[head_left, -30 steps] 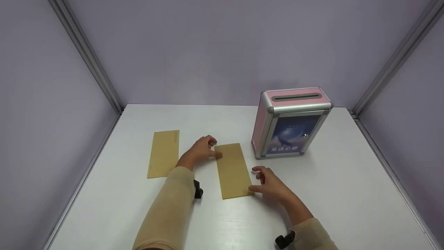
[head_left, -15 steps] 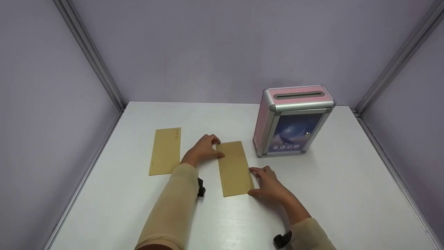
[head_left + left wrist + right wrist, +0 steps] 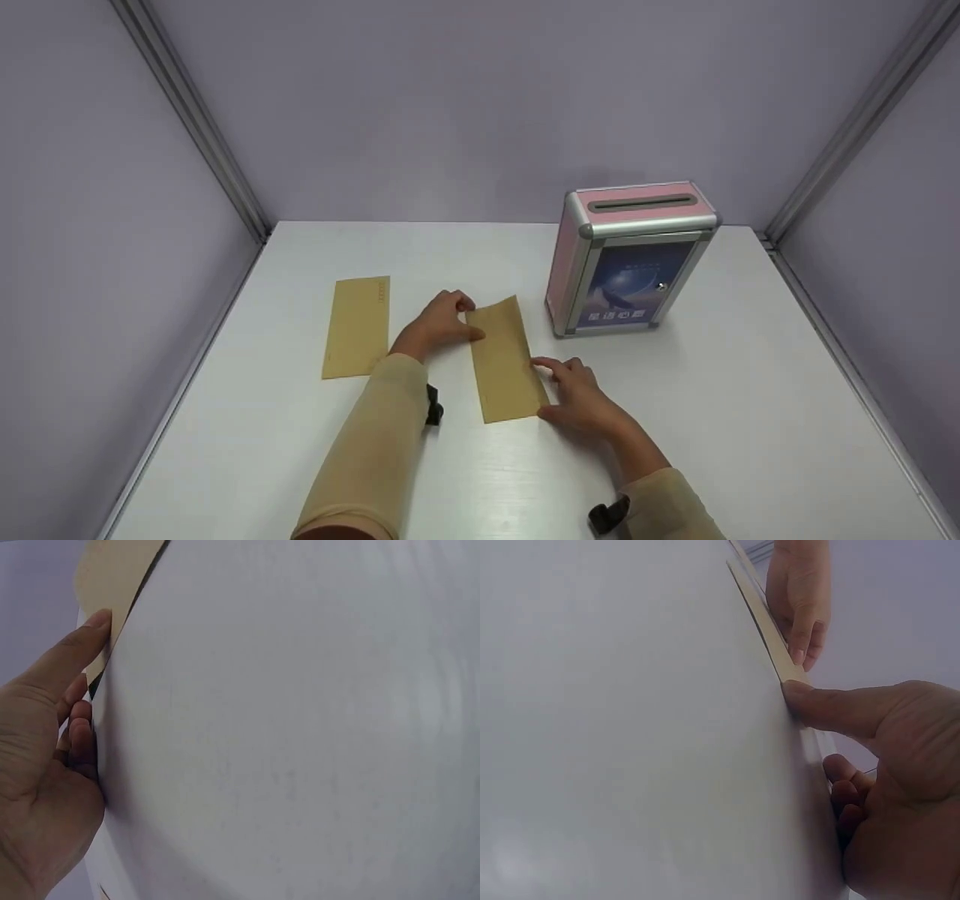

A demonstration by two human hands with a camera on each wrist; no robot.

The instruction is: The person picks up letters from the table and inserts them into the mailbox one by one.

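A brown envelope [image 3: 504, 360] lies lengthwise on the white table [image 3: 720, 390] between my hands. My left hand [image 3: 465, 319] holds its far left corner, thumb on top and fingers curled at the far edge. In the left wrist view the thumb [image 3: 88, 641] meets the envelope's edge [image 3: 112, 574], with a dark gap under the paper. My right hand [image 3: 546, 388] grips the envelope's right edge, thumb at the near corner. That edge and the far right corner are raised off the table. In the right wrist view my thumb [image 3: 832, 706] presses the envelope's corner [image 3: 780, 664].
A second brown envelope [image 3: 358, 326] lies flat to the left. A pink box [image 3: 630, 259] with metal edges, a blue picture on its front and a slot [image 3: 641, 202] in its top stands at the back right. Lilac walls enclose the table on three sides.
My right hand moved left to the envelope's right edge and took hold of it. That edge has risen off the table. The left hand stayed in place.
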